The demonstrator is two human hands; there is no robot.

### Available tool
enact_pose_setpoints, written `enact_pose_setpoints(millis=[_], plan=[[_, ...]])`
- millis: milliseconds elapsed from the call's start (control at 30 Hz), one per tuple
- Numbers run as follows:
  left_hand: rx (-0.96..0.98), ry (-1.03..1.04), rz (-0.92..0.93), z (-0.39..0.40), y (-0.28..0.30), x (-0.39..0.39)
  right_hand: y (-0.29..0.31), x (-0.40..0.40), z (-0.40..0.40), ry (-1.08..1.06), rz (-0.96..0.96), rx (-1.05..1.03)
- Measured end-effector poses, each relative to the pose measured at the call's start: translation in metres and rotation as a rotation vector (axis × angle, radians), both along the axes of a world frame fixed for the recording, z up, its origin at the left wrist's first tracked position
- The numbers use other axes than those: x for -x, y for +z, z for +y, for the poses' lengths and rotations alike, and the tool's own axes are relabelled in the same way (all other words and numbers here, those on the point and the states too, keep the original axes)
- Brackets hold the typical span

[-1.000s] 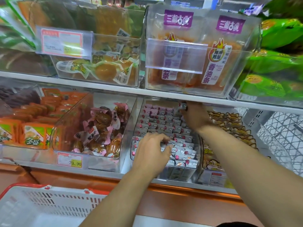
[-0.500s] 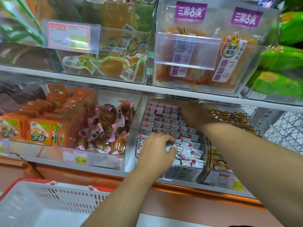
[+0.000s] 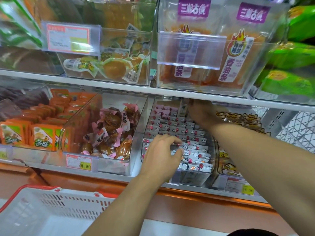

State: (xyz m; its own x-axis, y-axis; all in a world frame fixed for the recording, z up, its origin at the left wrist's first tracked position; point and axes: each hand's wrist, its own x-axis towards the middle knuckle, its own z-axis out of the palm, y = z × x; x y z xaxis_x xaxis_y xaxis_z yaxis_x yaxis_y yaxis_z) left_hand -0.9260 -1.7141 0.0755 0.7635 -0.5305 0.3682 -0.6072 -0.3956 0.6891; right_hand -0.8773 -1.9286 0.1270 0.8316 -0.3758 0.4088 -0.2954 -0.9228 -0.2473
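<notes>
A clear bin (image 3: 144,133) on the lower shelf holds several rows of small white and pink snack packets (image 3: 172,123). My left hand (image 3: 162,154) is at the front of this bin, its fingers and thumb curled round a few packets in the front rows. At the back of the bin, just under the upper shelf, my right hand (image 3: 201,113) reaches in and pinches an upright packet at its fingertips. The right forearm crosses over the bin's right side and hides part of it.
A white shopping basket with a red rim (image 3: 34,189) sits at the lower left. Neighbouring bins hold pink-wrapped brown snacks (image 3: 110,130), orange packets (image 3: 40,138) and yellow packets (image 3: 238,118). The upper shelf edge (image 3: 119,84) hangs low over the bins.
My right hand has reached further back in the bin, under the upper shelf. My left hand stays at the front rows, its fingers shifting slightly.
</notes>
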Motion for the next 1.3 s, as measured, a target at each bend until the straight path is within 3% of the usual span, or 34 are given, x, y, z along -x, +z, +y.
enact_pose_setpoints(millis=[100,167,233,367,500,733,967,1300], plan=[[0.022,0.013,0.007,0.004,0.005,0.004,0.006,0.012,0.002,-0.044,-0.126,-0.093],[0.081,0.025,0.051,0.008,0.009,0.008,0.01,0.021,0.009,-0.173,-0.158,-0.29],[0.191,0.057,0.14,0.012,0.013,0.012,0.015,0.034,0.023,-0.296,-0.323,-0.608],[0.489,0.182,0.339,0.022,0.023,0.015,0.017,0.078,0.079,-0.154,-0.614,-1.415],[0.74,0.232,0.665,0.034,0.03,0.015,0.019,0.115,0.12,-0.066,-0.588,-1.708],[0.978,0.162,0.967,0.043,0.035,0.012,0.005,0.142,0.126,0.011,-0.448,-1.669],[0.883,-0.084,1.072,0.043,0.039,0.011,-0.004,0.139,0.109,0.018,-0.385,-1.642],[0.871,-0.008,0.89,0.033,0.042,0.016,-0.007,0.136,0.101,-0.022,-0.429,-1.623]])
